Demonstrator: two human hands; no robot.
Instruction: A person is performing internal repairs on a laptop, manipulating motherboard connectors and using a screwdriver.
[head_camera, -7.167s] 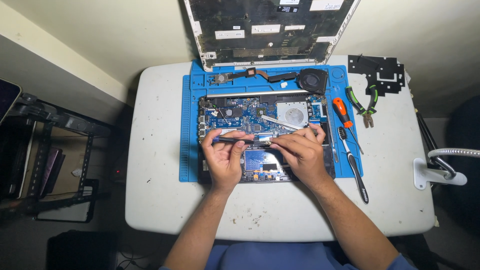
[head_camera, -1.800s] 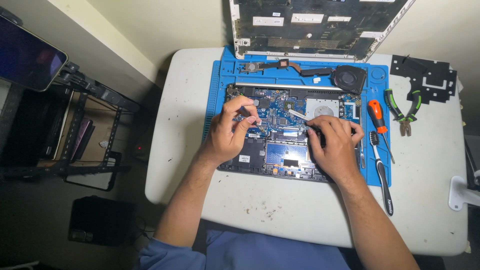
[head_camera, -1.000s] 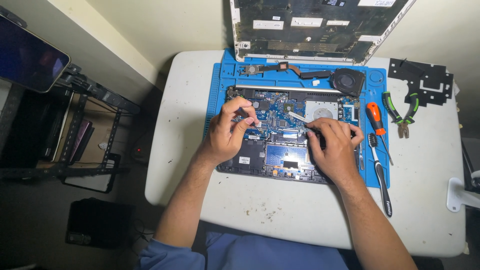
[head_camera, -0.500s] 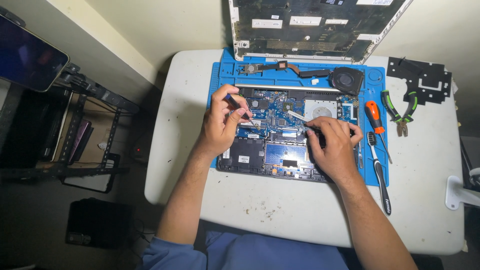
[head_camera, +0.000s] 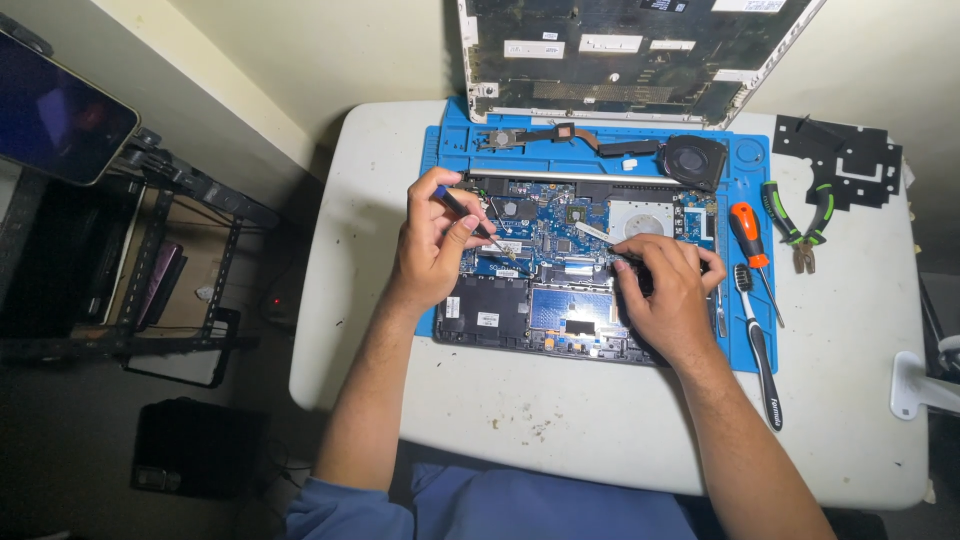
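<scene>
- On the white bench (head_camera: 420, 180) lies a blue mat (head_camera: 745, 352), and on it an opened laptop base (head_camera: 560, 270) w/ its circuit board bare.
- Left hand (head_camera: 432, 245) is closed around a thin tool w/ blue handle (head_camera: 470, 222); thumb and first fingers pinch it like a pen, tip pointing down-right onto the board, approx. at the middle-left part.
- Right hand (head_camera: 668, 290) is curled, fingers bent on the right side of the base, pinching a small dark tool or part at the fingertips; what it is exactly I cannot tell, it is too small and partly hidden.
- Handling, my judgement: the board is light but fragile, w/ tiny parts and thin flat cables; better to press only on the frame edges, not on chips. The thin tool is stiff and light, slips easily, so a grip near the tip gives more control.
- Behind the base, the fan w/ copper pipe (head_camera: 640, 150) lies loose on the mat, and the laptop cover (head_camera: 620, 50) leans against the wall.
- Right of the base: orange screwdriver (head_camera: 750, 240), black brush (head_camera: 760, 350), green pliers (head_camera: 800, 225), a black flat sheet (head_camera: 840, 160).
- At far left a phone on a stand (head_camera: 60, 120), well apart from the hands.
</scene>
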